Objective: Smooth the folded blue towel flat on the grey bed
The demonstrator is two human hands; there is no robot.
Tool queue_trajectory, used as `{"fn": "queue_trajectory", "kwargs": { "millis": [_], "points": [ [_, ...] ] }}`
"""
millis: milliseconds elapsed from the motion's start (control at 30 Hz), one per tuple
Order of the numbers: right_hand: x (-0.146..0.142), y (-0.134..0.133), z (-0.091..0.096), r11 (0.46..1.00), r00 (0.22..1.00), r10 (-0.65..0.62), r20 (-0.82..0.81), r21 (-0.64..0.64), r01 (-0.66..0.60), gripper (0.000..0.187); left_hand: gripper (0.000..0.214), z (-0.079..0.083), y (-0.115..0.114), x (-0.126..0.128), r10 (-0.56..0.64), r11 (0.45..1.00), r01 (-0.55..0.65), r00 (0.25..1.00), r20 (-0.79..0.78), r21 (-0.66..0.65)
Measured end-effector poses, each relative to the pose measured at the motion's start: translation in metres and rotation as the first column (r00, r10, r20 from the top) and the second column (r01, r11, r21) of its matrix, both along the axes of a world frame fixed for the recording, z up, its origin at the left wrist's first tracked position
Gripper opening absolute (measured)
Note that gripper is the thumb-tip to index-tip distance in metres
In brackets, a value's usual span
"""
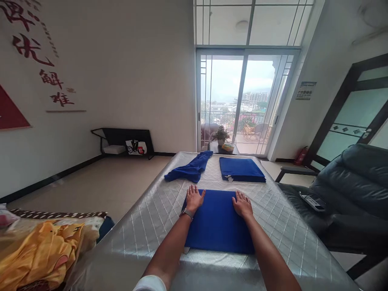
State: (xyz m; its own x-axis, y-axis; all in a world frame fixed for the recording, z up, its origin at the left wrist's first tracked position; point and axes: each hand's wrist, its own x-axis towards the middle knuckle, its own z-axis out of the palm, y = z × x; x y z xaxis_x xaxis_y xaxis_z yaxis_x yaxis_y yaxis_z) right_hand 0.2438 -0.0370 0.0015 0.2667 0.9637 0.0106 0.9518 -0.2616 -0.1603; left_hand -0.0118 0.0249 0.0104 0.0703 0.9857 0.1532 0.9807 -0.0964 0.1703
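A blue cloth (pixel 218 226) lies flat in a rectangle on the silver quilted cover (pixel 285 226). On its far left corner rests my left hand (pixel 194 199), palm down with fingers stretched out. My right hand (pixel 243 204) lies the same way on the far right corner, thumb apart. Beyond them, at the right, is a neat stack of folded blue cloth (pixel 241 168) with a pale tag at its front edge. A crumpled blue cloth (pixel 192 167) lies loosely at the far left of the cover.
To the right stands a dark leather armchair (pixel 357 190) with a remote-like device (pixel 313 202) on it. A yellow garment (pixel 45 250) lies at the lower left. Past the far edge are a small table with a potted plant (pixel 222 135) and glass sliding doors (pixel 242 101).
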Motion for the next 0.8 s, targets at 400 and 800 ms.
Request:
{"fn": "queue_trajectory", "kwargs": {
  "millis": [400, 800],
  "points": [
    [0.016, 0.0, -0.008, 0.995, 0.994, 0.089, 0.066, -0.039, -0.086, 0.07, 0.076, 0.006, -0.059, 0.196, -0.497, 0.854, 0.521, 0.809, 0.315, 0.009],
    [0.01, -0.007, -0.003, 0.994, 0.991, 0.105, 0.086, -0.048, -0.101, 0.063, 0.088, -0.001, -0.044, 0.17, -0.476, 0.834, 0.545, 0.792, 0.383, -0.092]
  ]
}}
